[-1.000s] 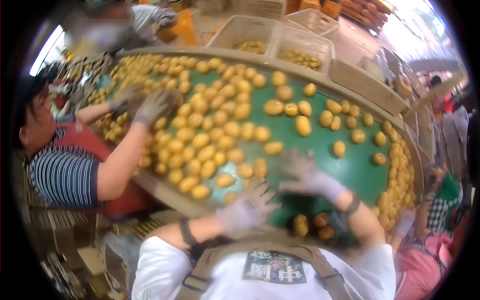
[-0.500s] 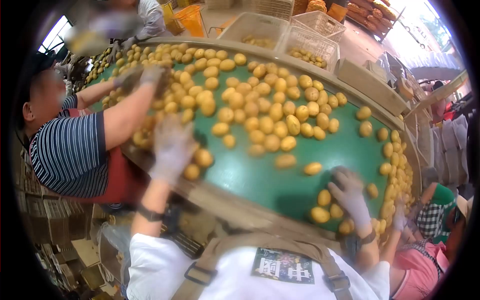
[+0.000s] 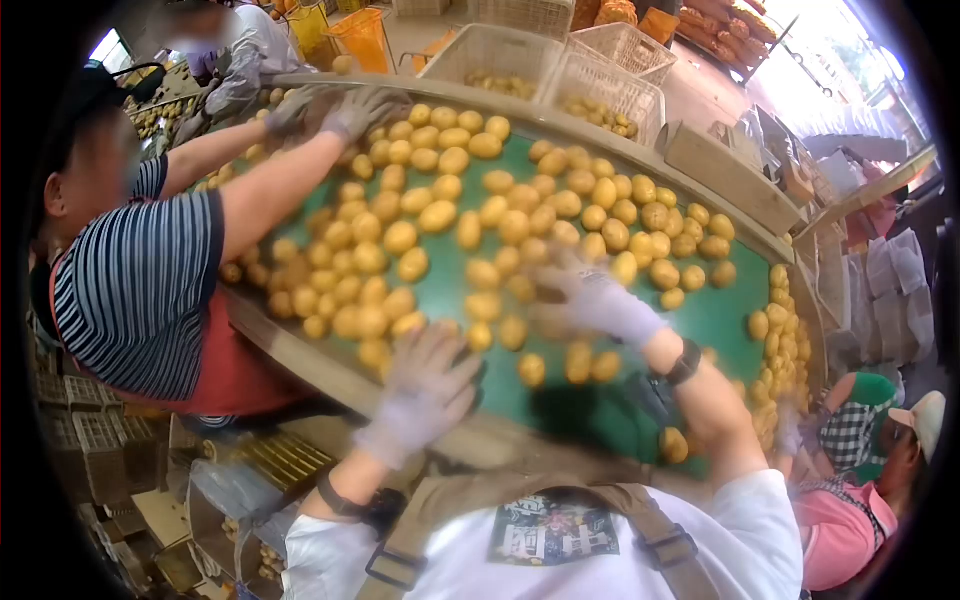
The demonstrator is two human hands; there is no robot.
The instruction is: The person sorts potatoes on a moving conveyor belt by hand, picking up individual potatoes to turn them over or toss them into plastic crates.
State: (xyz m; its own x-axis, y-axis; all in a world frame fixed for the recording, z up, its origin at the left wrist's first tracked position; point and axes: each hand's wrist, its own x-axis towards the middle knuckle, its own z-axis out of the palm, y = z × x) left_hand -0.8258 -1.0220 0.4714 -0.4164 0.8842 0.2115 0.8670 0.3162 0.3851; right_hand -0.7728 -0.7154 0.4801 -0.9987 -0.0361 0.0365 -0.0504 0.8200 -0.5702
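Many yellow potatoes [image 3: 400,237] lie loose over a green conveyor belt [image 3: 500,395]. My left hand [image 3: 425,385], in a pale glove, is at the belt's near edge with its fingers spread, touching or just beside the closest potatoes. Out over the middle of the belt reaches my right hand [image 3: 590,300], also gloved. Its fingers are apart above and against several potatoes and a little blurred; I see nothing gripped in it. The potatoes directly under both palms are hidden.
A co-worker in a striped shirt [image 3: 140,295] leans in from the left, both gloved hands among potatoes. Other people stand at far left and lower right. Plastic crates [image 3: 605,95] holding potatoes sit beyond the far rail [image 3: 430,92]. More potatoes [image 3: 785,350] line the right end.
My right hand has swung left and away from me, from the right side to the belt's middle. My left hand has come nearer and right. The co-worker's hands moved farther off; potatoes have shifted.
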